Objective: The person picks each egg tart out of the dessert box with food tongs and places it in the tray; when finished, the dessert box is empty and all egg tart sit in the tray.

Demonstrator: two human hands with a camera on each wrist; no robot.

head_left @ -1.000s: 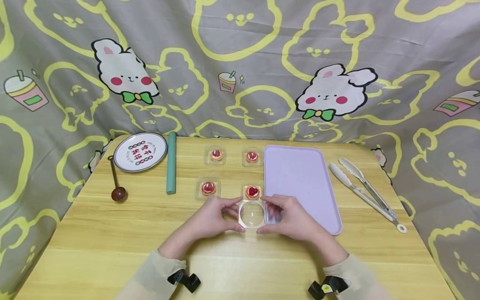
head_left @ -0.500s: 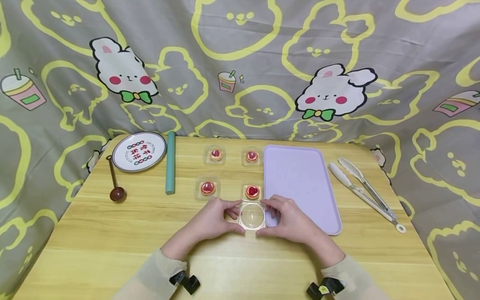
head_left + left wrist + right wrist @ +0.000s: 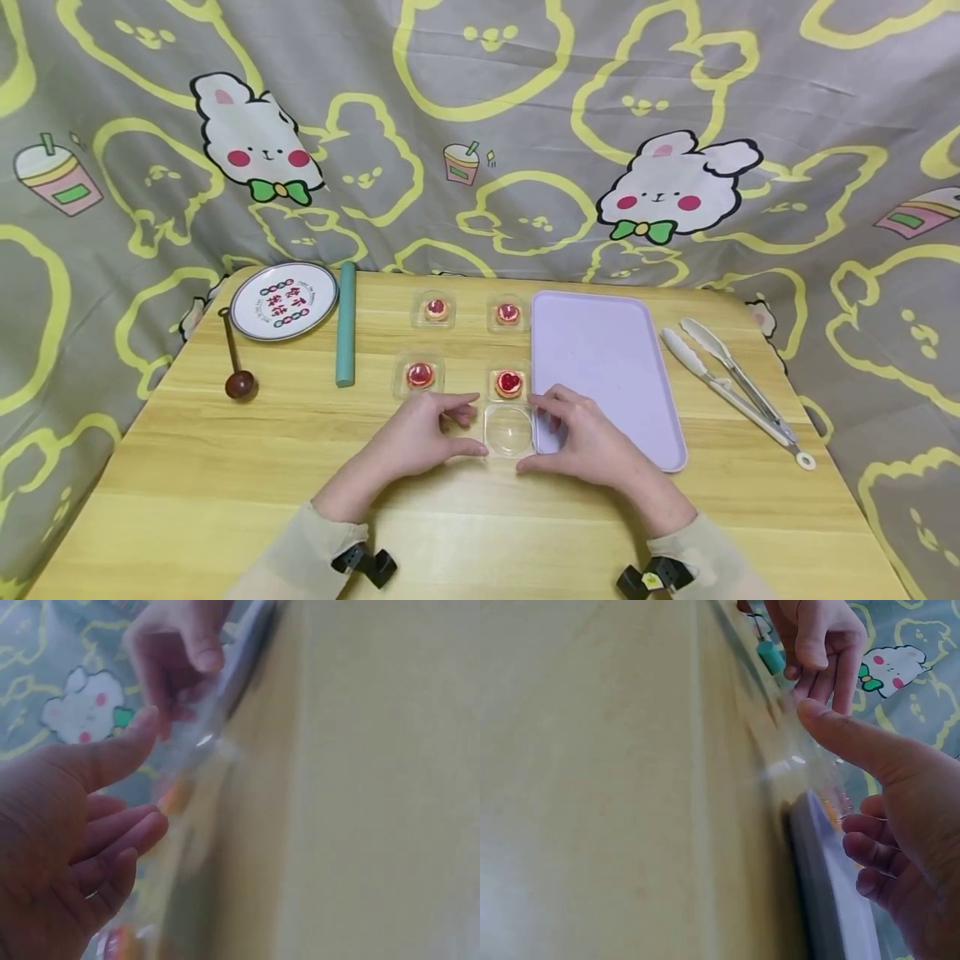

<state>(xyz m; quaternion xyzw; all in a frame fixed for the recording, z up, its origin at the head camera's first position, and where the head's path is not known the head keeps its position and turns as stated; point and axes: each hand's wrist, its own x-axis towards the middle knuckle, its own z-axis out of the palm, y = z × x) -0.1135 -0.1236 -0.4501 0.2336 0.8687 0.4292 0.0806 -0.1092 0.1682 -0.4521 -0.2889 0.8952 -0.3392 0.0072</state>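
Observation:
A small clear plastic box lies unfolded on the table in the head view. Its domed lid (image 3: 510,430) is nearest me, and a red-topped tart (image 3: 509,383) sits in the base behind it. My left hand (image 3: 423,429) is just left of the lid, thumb and fingers spread apart with a gap to the plastic. On the lid's right side my right hand (image 3: 581,433) has its fingertips right at the edge, its thumb stretched out below. Both wrist views show loose fingers with nothing gripped.
Several more boxed tarts (image 3: 420,375) stand behind and left. A lilac tray (image 3: 607,375) lies close on the right, with tongs (image 3: 735,387) beyond it. To the left are a green rolling pin (image 3: 345,325), a plate (image 3: 318,296) and a brown ladle (image 3: 240,383).
Both hands held the lid's sides earlier; the left has now drawn off to the left and the right has loosened. The lid stays laid back toward me. The head view has shifted slightly.

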